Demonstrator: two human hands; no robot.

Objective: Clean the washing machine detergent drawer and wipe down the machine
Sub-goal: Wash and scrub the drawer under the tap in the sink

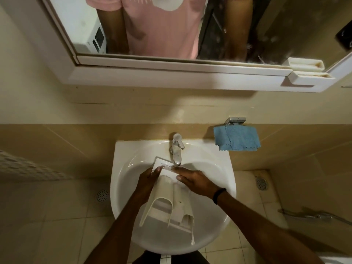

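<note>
The detergent drawer (167,197) is showing as smooth, cream-white moulded plastic with a faint sheen. The sink (131,159) is gleaming as glossy white ceramic and catching soft highlights along its rim. The tap (177,149) is shining as polished chrome metal. The blue cloth (237,139) is showing a soft, nubby weave, much like microfibre, with zigzag-cut edges. Its holder (235,120) is looking like brushed metal. The wall tiles (57,145) are reflecting light off a smooth beige glaze, while the floor tiles (62,225) are looking duller. The mirror (276,25) glass is carrying splash marks. Its frame (171,77) is looking smooth, white and matt. The wristband (219,196) is appearing matt black.
</note>
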